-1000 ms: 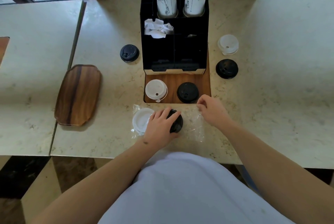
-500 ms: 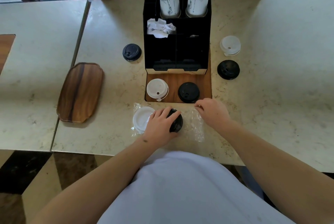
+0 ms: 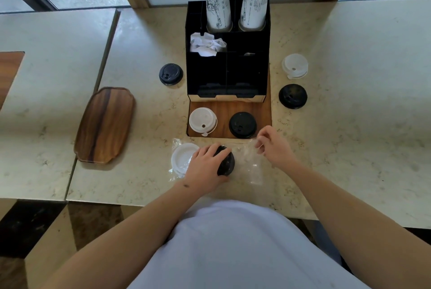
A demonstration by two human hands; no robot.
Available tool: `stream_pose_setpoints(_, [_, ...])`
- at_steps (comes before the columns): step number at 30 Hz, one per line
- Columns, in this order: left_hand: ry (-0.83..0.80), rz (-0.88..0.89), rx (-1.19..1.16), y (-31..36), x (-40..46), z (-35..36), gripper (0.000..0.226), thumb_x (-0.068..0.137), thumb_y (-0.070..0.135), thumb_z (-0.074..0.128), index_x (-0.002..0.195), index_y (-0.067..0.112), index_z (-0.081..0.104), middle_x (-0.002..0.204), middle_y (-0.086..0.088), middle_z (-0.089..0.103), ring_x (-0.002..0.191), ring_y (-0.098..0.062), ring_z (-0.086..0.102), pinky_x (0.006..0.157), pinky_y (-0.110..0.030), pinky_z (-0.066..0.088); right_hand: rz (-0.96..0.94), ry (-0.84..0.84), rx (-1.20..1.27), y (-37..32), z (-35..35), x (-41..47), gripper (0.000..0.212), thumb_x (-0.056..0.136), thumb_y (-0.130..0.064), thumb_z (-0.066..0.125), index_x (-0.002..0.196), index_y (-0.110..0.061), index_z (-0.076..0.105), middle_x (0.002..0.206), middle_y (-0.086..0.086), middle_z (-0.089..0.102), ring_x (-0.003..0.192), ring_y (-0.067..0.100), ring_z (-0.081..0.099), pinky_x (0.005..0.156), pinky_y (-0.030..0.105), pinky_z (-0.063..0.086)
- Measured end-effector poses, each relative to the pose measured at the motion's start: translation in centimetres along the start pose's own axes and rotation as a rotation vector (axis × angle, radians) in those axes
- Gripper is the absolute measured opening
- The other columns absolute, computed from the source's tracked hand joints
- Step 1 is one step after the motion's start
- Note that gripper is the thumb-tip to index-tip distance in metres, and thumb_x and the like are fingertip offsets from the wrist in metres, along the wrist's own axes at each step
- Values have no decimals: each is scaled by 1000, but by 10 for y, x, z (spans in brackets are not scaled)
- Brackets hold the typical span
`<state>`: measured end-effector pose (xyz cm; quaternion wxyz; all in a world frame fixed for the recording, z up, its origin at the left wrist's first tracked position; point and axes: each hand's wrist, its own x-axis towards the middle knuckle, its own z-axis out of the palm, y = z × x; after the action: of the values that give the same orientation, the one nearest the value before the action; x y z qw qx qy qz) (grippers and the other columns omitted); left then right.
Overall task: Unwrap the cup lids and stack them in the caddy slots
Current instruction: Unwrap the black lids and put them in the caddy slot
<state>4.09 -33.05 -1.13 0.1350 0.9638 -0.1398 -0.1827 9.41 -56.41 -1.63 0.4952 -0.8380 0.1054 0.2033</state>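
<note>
Since a sec ago my right hand [image 3: 274, 148] has lifted, fingers [image 3: 260, 147] pinching the clear wrap [image 3: 250, 167] to peel it, while left hand [image 3: 206, 167] fingers clamp the black lid [image 3: 227, 163] down on the bench [image 3: 349, 137].

Right hand [image 3: 275, 148] has lifted, now pinching the plastic wrap [image 3: 250, 160]

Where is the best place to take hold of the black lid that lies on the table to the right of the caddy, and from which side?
Probably from above, fingertips pinching the round rim of the black lid on opposite sides. It lies flat on the table, dome up, so the low edge is the only graspable part. Nothing touches it; the white lid lies apart behind it, so any side is free.
</note>
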Motion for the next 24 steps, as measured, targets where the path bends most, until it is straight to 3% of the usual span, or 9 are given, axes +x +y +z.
stream_pose_setpoints(4, [24,-2,0,0,-1,0,84,75,50,76,147,36,37,151,1,42,136,-28,38,111,-45,34,300,79,372,5,-10,-1,16,104,-18,47,94,-16,59,96,10,74,70,14,66,61,27,51])
stream_pose_setpoints(7, [23,-4,9,0,-1,1,85,75,51,76,149,36,36,151,1,41,136,-28,38,111,-45,34,368,171,399,3,-4,-11,16,101,-32,53,98,-17,56,97,12,71,68,16,64,60,29,51])
stream_pose_setpoints(10, [23,-9,17,2,-2,1,84,75,52,75,148,35,37,149,1,43,135,-28,39,109,-45,36,307,203,93,-5,11,-31,41,81,-59,62,94,-22,50,91,1,62,79,15,62,62,29,47])
stream_pose_setpoints(13, [28,-6,42,5,-2,0,82,76,50,75,147,34,38,148,0,44,133,-28,41,108,-45,37,139,124,-279,-12,24,-41,49,74,-63,60,91,-20,46,83,-4,54,73,13,55,63,30,44])
stream_pose_setpoints(15, [25,-10,64,7,0,-1,81,77,49,75,147,34,38,148,0,45,133,-28,42,108,-45,38,80,24,-548,-16,31,-40,52,85,-57,57,116,-17,51,91,1,55,76,16,57,65,29,43])
stream_pose_setpoints(17, [15,-14,92,9,0,-2,81,77,49,75,147,33,38,147,-1,45,132,-29,43,108,-44,39,116,-43,-780,-17,34,-40,61,92,-52,54,135,-9,43,99,2,57,83,18,60,64,27,43])
stream_pose_setpoints(20, [7,-29,117,13,1,-3,79,78,47,75,146,32,37,146,-3,45,130,-30,44,106,-45,40,181,-44,-832,-14,31,-43,46,92,-42,55,125,-11,49,95,1,60,76,16,58,55,27,40])
stream_pose_setpoints(23, [13,-37,130,15,1,-3,77,78,47,74,144,31,38,144,-4,46,128,-30,45,104,-44,41,208,-66,-781,-8,18,-45,15,88,-28,54,87,-13,57,73,-3,56,60,12,53,49,25,39])
stream_pose_setpoints(24, [14,-36,128,15,1,-3,77,78,46,74,144,31,38,144,-4,46,128,-30,45,104,-44,41,213,-88,-765,-4,14,-46,17,87,-25,53,77,-13,56,68,-2,55,58,12,52,48,24,39])
